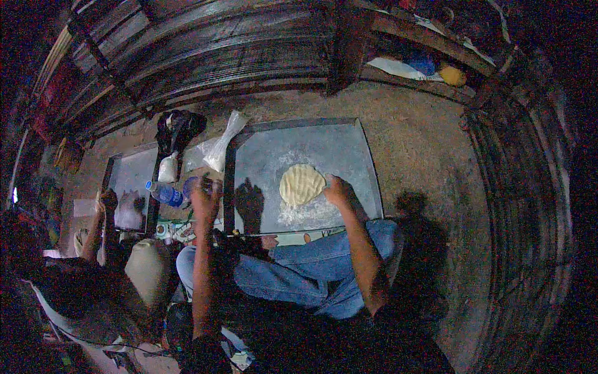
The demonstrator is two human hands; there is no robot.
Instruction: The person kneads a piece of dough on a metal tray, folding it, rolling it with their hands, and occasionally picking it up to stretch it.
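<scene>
A round, flat, pale dough (301, 184) with ridges pressed across its top lies on a flour-dusted grey tray (261, 140). My right hand (338, 189) is at the dough's right edge, its fingers closed on the rim. My left hand (206, 196) is raised just left of the tray, fingers loosely bent and apart, with nothing visible in them. Beside it lies a plastic bottle (166, 194) with a blue label; a small bluish-purple thing (189, 186) shows between bottle and hand, its kind unclear. Loose flour whitens the tray below the dough.
Clear plastic bags of white powder (219, 153) and a black bag (177, 132) lie beyond the bottle. At the left, another person's hands (107, 201) are by a second tray (132, 171). Slatted wooden furniture (237, 50) stands along the far side.
</scene>
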